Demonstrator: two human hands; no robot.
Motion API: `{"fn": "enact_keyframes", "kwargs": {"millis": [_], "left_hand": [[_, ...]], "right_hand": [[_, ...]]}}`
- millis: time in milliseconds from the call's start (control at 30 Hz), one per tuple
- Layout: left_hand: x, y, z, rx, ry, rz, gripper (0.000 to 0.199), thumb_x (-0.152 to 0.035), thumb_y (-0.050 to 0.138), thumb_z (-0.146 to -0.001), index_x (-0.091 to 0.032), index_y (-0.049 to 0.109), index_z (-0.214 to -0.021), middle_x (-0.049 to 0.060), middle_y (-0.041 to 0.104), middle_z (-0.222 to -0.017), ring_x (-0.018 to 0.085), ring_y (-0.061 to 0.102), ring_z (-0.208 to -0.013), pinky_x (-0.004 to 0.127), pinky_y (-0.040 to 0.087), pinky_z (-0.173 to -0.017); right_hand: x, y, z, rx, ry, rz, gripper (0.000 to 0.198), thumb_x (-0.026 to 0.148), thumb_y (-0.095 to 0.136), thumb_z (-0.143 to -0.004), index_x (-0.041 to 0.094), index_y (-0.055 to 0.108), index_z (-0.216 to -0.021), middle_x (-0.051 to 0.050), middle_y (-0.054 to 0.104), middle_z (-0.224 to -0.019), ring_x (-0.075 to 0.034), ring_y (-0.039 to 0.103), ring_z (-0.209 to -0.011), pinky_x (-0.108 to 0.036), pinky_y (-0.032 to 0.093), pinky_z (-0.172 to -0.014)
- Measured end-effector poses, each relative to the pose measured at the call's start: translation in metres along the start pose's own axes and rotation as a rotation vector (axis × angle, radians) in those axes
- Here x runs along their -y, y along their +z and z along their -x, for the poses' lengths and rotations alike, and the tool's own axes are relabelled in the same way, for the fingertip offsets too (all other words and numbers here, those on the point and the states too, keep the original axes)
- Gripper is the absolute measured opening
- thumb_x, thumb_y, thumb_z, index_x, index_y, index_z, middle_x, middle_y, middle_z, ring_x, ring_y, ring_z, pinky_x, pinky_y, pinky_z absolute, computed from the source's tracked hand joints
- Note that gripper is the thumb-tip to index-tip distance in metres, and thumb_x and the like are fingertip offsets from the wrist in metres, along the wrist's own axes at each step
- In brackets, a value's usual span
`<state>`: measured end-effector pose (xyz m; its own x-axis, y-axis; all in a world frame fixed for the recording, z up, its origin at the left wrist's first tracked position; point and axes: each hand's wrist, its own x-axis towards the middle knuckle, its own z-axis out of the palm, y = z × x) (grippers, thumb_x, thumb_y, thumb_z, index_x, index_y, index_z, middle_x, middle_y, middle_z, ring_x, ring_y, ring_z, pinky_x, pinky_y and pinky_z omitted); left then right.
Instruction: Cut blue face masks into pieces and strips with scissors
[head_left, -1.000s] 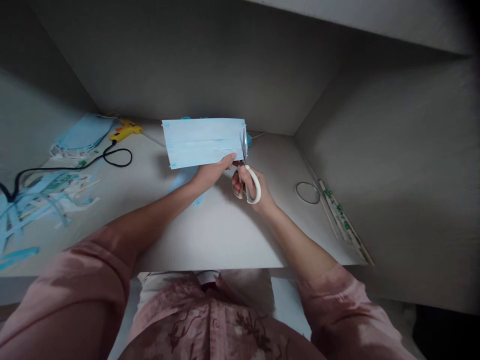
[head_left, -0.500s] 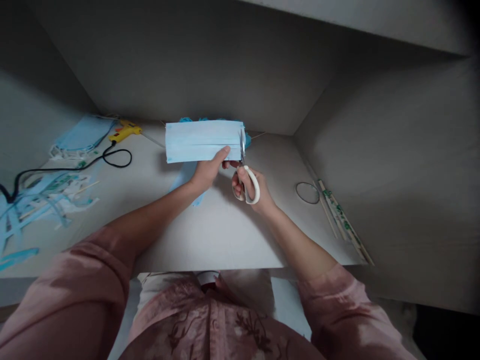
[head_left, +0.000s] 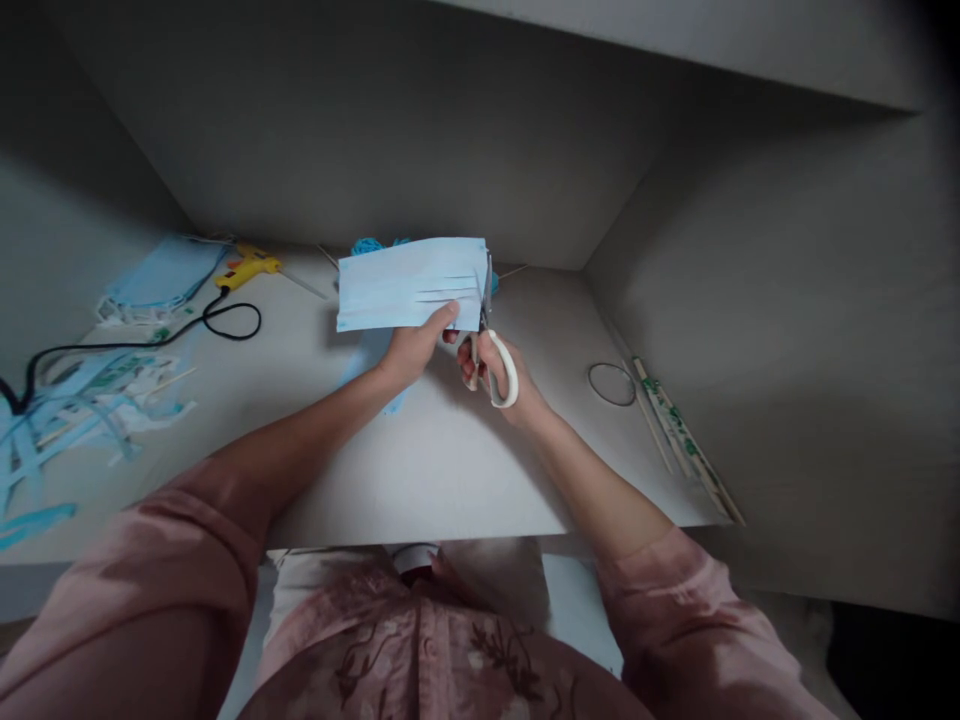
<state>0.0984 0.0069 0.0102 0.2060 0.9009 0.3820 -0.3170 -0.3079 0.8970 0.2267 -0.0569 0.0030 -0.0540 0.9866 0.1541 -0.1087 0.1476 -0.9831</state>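
A light blue face mask (head_left: pixel 397 280), pleated and without visible ear loops, is held up above the table. My left hand (head_left: pixel 420 340) pinches its lower edge, thumb on the front face. My right hand (head_left: pixel 517 385) grips white-handled scissors (head_left: pixel 504 370), whose blades point away from me at the mask's right end. One blade lies across the front of the mask, close to its right edge. Behind the mask, blue curly material (head_left: pixel 367 246) partly shows. Another blue piece (head_left: pixel 364 360) lies on the table under my left wrist.
On the left are a stack of blue masks (head_left: pixel 161 275), a yellow glue gun (head_left: pixel 250 266) with a black cord, and a heap of cut strips (head_left: pixel 90 400). To the right lie a thin ring (head_left: pixel 611 384) and several sticks (head_left: pixel 682 430) with green marks. Walls enclose the back and sides.
The mask has tilted slightly, its left end dropping and shifting right, and its pleats spread more at the right. The scissors stay at its right end, with their handles a little closer together.
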Motion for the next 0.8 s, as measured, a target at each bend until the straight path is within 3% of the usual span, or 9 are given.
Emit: {"fn": "enact_keyframes", "kwargs": {"millis": [200,433,800], "left_hand": [[0.002,-0.001,-0.001,0.024,0.013,0.057,0.039,-0.052,0.069,-0.077,-0.019,0.053,-0.064,-0.001,0.050,-0.060,0.011,0.047,-0.055,0.027,0.040,-0.055],[-0.001,0.004,-0.002,-0.059,-0.021,0.117,0.045,-0.063,0.060,-0.080,-0.019,0.052,-0.074,0.000,0.050,-0.065,0.012,0.049,-0.055,0.026,0.038,-0.050],[-0.005,0.009,0.007,-0.027,-0.059,0.007,0.051,-0.066,0.050,-0.085,-0.019,0.050,-0.064,0.001,0.047,-0.055,0.012,0.046,-0.050,0.029,0.039,-0.052]], "right_hand": [[0.003,0.000,0.002,0.001,-0.014,0.038,0.049,0.069,0.059,-0.076,0.021,0.059,-0.080,-0.001,0.055,-0.072,-0.010,0.049,-0.055,-0.024,0.038,-0.046],[0.004,0.001,0.003,0.004,-0.008,0.056,0.052,0.071,0.058,-0.075,0.019,0.057,-0.079,0.001,0.052,-0.067,-0.010,0.048,-0.055,-0.024,0.038,-0.047],[0.000,0.001,0.000,-0.054,-0.028,0.044,0.054,0.073,0.057,-0.073,0.019,0.056,-0.080,0.000,0.055,-0.074,-0.009,0.050,-0.056,-0.024,0.040,-0.046]]}}
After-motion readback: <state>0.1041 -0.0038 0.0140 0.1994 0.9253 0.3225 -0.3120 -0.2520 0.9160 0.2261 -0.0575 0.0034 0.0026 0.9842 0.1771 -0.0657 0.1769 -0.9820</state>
